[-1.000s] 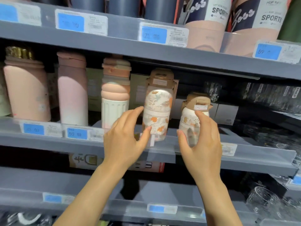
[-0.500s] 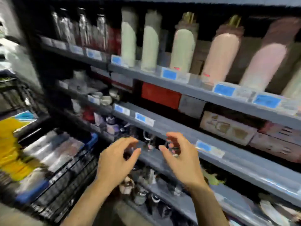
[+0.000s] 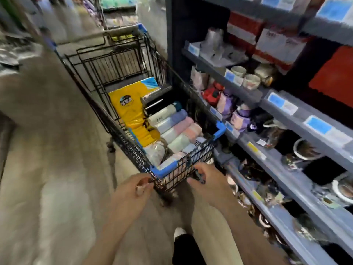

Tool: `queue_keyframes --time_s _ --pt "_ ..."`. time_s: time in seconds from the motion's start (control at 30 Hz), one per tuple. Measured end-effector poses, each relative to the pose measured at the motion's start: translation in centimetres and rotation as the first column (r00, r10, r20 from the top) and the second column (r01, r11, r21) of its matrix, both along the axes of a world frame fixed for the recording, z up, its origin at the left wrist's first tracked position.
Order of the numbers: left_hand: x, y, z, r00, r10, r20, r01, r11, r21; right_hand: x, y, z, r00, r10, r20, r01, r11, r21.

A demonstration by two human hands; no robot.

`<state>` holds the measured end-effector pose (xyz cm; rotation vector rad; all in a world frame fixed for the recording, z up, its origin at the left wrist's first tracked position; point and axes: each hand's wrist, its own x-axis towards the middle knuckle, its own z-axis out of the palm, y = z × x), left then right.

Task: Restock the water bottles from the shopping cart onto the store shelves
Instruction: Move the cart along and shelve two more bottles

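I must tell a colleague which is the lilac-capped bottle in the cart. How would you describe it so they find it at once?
Start at the black wire shopping cart in the aisle. Right of the yellow package, bottles lie side by side in a row. The lilac-capped bottle is pale with a lilac cap, between one with a dark teal cap and one with a pink cap.

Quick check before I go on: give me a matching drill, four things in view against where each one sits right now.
Things:
1. yellow package
2. water bottles
3. left hand
4. mugs

Places:
A. on the store shelf, behind a blue price tag
B. lying in a row in the cart's right half
C. by the cart's near blue corner
D. flat along the cart's left side

Pairs: 1-D, 2-B, 3-C, 4-A
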<state>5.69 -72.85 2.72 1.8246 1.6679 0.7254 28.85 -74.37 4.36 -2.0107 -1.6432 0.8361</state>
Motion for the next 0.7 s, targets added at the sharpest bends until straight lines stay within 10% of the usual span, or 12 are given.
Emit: queue_keyframes --time_s 0.43,0.7 --pt "1.9 17.4 -1.5 0.92 -0.202 -0.336 0.179 0.979 -0.099 -2.1 14.3 -5.6 0.999 -0.002 0.048 0.007 0.993 -0.116" --pt "4.5 25.6 -8.0 0.902 -0.332 -0.275 0.238 0.916 -0.324 -2.4 17.8 -7.3 0.997 -0.02 0.075 0.039 0.966 -0.254"
